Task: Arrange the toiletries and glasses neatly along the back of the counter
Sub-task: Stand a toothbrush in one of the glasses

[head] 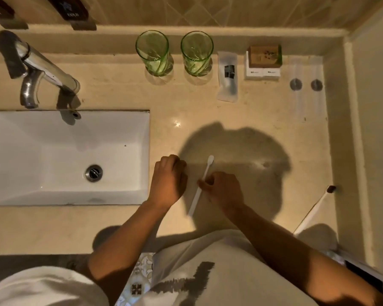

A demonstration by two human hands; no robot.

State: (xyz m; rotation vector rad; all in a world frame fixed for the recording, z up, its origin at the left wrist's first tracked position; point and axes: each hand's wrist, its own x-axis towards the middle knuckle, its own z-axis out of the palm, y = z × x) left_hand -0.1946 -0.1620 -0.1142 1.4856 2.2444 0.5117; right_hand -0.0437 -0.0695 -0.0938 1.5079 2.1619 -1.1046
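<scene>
A slim white toothbrush (201, 186) lies slantwise on the smooth beige stone surface (119, 221), its handle pinched by the curled fingers of the right hand (223, 191). The left hand (168, 182) rests just beside it, fingers curled under – whether it holds anything I cannot tell. Along the back edge stand two ribbed green glasses (152, 53) (196, 53), upright and apart, then a clear plastic packet (228, 76) and small boxes (263, 62), their print too small to read. Bare room lies between. A second toothbrush (314, 210) lies at the right edge. A tap label (73, 14) reads "COLD".
</scene>
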